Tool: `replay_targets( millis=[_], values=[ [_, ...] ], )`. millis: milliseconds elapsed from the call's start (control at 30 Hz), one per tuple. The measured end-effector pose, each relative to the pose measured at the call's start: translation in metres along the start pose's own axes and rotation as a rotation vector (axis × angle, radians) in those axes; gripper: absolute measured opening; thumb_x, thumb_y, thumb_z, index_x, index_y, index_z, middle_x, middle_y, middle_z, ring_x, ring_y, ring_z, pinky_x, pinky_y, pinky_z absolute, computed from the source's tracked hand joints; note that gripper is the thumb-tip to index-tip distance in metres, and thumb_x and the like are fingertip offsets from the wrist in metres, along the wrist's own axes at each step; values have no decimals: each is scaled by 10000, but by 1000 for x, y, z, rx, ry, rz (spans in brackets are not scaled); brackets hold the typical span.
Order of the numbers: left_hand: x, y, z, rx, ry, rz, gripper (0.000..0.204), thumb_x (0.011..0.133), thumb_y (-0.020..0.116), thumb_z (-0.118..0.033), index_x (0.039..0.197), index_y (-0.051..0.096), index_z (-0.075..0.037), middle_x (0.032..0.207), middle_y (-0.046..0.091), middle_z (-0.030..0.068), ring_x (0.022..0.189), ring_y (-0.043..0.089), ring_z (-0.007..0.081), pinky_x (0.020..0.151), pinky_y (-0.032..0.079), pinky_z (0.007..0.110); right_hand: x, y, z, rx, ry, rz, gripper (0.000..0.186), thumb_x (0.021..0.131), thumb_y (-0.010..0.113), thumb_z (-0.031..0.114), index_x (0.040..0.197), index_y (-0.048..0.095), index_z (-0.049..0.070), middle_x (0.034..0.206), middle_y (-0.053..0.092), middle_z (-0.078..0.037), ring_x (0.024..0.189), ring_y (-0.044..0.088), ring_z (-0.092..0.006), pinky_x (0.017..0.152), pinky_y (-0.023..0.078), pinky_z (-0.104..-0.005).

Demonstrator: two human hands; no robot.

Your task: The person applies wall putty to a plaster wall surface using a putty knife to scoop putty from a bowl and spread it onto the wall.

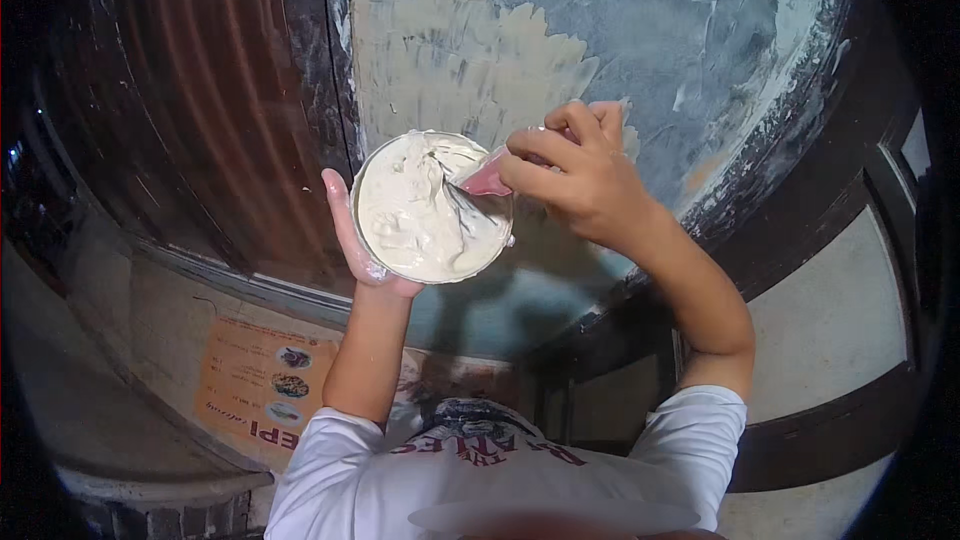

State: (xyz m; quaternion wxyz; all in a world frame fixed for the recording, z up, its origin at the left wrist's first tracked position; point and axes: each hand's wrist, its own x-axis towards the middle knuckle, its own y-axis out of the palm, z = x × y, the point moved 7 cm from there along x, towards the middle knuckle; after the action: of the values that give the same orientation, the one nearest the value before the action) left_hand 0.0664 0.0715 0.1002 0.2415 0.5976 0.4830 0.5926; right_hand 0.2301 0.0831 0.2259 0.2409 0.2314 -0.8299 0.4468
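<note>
Paste tub [356, 192] is being propped on the left hand [364, 262], seemingly for steadiness; thumb spread, other fingers hidden, cannot tell. Rightward, pink scraper [486, 179] is being pinched by the right hand [580, 172], likely for control.

This seems to be a room of a house or small eatery under repair; I cannot tell which. The repair is shown by the large grey-blue flat surface [660, 30], which is streaked and partly covered with a cream-coloured coating [470, 60], and by the thick cream-white paste [405, 215]. A flat orange printed sheet [228, 380] with small pictures, apparently of dishes, suggests the eatery.
</note>
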Motion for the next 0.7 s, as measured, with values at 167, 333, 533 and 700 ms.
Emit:
replay_targets(
  millis=[167,333,533,700],
  values=[
    [1,8,17,-60,-28,60,952,987,367,-749,1499,431,51,1484,528,231,1302,564,371,1106,460,499,-7,-4,-9,-9,8,-39,254,756,704,109,989,679,209,1069,665,71,916,520,-210,832,309,-411],
    [3,6,29,-72,-41,68,951,991,353,-749,1500,430,51,1481,531,232,1302,570,357,1128,446,479,-12,-7,-15,-39,21,-72,207,831,676,208,1028,706,266,1021,651,95,917,508,-187,815,302,-414],
    [4,5,43,-63,-71,57,970,985,346,-760,1506,419,55,1489,521,236,1308,563,375,1129,437,506,-14,-11,-23,-24,53,-127,267,761,747,210,1019,688,241,1021,646,89,930,521,-189,818,303,-416],
    [7,4,36,-68,-43,59,975,985,353,-757,1514,400,61,1482,526,241,1299,576,368,1108,469,494,-20,-14,-30,27,35,-38,291,740,739,149,1017,688,223,1034,644,85,931,527,-194,836,301,-419]
  ],
)
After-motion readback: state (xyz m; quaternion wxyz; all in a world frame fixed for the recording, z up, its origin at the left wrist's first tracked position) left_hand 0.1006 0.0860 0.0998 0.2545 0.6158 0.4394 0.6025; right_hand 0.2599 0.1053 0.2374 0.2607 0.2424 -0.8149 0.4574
